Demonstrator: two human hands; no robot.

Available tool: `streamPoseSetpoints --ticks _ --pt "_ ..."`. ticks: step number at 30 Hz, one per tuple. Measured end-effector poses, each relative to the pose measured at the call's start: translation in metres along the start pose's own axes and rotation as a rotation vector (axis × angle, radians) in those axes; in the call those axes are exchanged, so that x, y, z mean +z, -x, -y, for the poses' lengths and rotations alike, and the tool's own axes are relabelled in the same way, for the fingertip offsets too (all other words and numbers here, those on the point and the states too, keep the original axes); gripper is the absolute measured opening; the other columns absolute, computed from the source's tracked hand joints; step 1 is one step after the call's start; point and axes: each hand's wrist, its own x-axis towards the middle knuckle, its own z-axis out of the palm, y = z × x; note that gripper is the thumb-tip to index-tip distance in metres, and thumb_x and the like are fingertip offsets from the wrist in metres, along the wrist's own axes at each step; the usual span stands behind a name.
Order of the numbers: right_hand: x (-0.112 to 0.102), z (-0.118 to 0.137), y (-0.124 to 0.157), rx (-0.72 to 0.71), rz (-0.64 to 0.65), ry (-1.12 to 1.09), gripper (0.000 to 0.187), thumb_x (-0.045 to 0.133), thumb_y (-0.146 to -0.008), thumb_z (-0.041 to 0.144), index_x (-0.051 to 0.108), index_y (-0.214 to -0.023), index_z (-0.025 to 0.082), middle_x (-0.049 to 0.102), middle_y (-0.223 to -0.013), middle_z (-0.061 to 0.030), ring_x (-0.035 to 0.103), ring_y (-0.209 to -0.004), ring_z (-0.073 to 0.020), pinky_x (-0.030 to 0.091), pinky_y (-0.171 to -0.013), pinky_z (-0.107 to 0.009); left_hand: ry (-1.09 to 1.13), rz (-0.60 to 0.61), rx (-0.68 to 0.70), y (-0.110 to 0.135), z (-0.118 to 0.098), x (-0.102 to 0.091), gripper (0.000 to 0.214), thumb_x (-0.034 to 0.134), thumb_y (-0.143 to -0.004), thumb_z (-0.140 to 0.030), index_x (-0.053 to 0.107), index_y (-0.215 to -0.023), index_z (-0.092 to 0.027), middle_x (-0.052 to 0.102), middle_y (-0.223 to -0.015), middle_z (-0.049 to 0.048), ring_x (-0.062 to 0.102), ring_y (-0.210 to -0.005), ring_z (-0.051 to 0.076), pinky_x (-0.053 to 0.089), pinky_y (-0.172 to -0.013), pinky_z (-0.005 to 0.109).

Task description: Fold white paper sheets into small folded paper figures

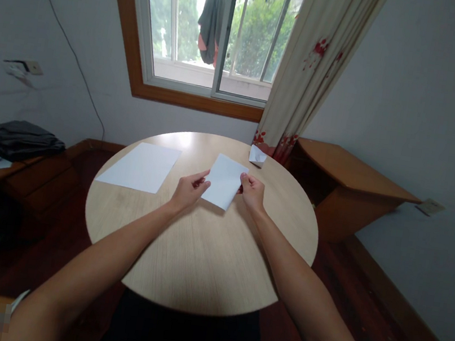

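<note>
A folded white sheet of paper (pixel 225 180) is held just above the round wooden table (pixel 197 257), near its middle. My left hand (pixel 188 190) pinches the sheet's left edge between thumb and fingers. My right hand (pixel 252 191) grips the right edge with its fingers curled. A flat white sheet (pixel 141 166) lies on the table to the left of my left hand. A small folded paper piece (pixel 257 155) rests at the table's far edge, beyond my right hand.
A low wooden cabinet (pixel 346 179) stands to the right of the table, by a curtain (pixel 312 63). On the left a wooden bench holds a pile of dark clothes (pixel 18 139). A window (pixel 215 26) is straight ahead. The floor is dark wood.
</note>
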Motion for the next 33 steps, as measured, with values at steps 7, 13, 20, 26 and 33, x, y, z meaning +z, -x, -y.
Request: streamPoseSetpoints --ticks 7,13,20,26,33 --pt "-0.0001 -0.0002 -0.0004 -0.009 -0.006 -0.012 0.054 0.057 -0.067 0.070 0.054 -0.062 0.017 0.050 -0.052 0.0010 0.048 -0.047 -0.0113 0.046 -0.046 -0.025 -0.001 0.005 0.005 -0.0004 0.0045 -0.0003 0.055 0.067 -0.074 -0.043 0.063 -0.119 -0.011 0.063 -0.073 0.0007 0.050 -0.061 0.010 0.040 -0.060 0.024" --pt "-0.0001 0.0011 0.0003 -0.004 0.015 -0.029 0.055 0.057 -0.067 0.072 0.057 -0.067 0.017 0.053 -0.054 0.0002 0.050 -0.049 -0.0121 0.048 -0.048 -0.026 0.030 -0.019 -0.003 0.0000 -0.0020 0.0002 0.054 0.067 -0.073 -0.043 0.066 -0.115 -0.010 0.062 -0.069 0.0006 0.048 -0.059 0.010 0.040 -0.058 0.024" --pt "0.0019 0.0015 0.0012 0.038 0.077 -0.082 0.056 0.059 -0.065 0.073 0.055 -0.064 0.017 0.055 -0.055 -0.0005 0.051 -0.049 -0.0116 0.049 -0.048 -0.025 0.035 -0.077 -0.006 -0.0004 -0.0029 0.0006 0.052 0.067 -0.074 -0.042 0.066 -0.115 -0.011 0.068 -0.077 0.0045 0.052 -0.062 0.011 0.042 -0.058 0.024" --pt "0.0065 -0.0019 0.0031 0.128 0.176 -0.104 0.058 0.064 -0.059 0.074 0.059 -0.062 0.016 0.058 -0.055 -0.0022 0.053 -0.049 -0.0119 0.050 -0.047 -0.025 0.027 -0.128 0.008 -0.0011 -0.0020 -0.0011 0.050 0.066 -0.075 -0.041 0.066 -0.115 -0.011 0.071 -0.085 0.0071 0.056 -0.066 0.013 0.045 -0.063 0.026" --pt "0.0052 -0.0059 0.0013 0.143 0.201 -0.111 0.058 0.065 -0.060 0.073 0.060 -0.062 0.015 0.059 -0.054 -0.0017 0.054 -0.048 -0.0109 0.050 -0.048 -0.024 0.012 -0.110 0.004 -0.0015 -0.0015 -0.0012 0.051 0.065 -0.076 -0.042 0.065 -0.117 -0.011 0.068 -0.081 0.0047 0.053 -0.063 0.011 0.042 -0.061 0.026"
